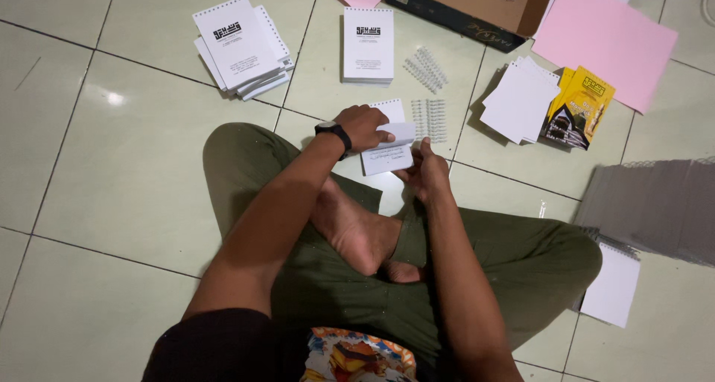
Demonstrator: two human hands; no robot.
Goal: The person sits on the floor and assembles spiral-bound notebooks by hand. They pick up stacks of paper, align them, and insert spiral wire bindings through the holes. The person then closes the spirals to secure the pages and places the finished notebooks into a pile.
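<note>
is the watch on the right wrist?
No. The black watch sits on the left wrist, just behind the left hand, which grips the small white notepad together with the right hand.

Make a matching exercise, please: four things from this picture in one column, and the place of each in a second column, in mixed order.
Things:
1. small white spiral-bound notepad
2. black wristwatch
3. large pink paper sheet
4. yellow printed covers

Places:
A. on the left wrist
B. on the floor tiles, far right, beside the brown cardboard box
C. between both hands
D. right of the fanned plain white sheets

Pairs: 1-C, 2-A, 3-B, 4-D
</note>
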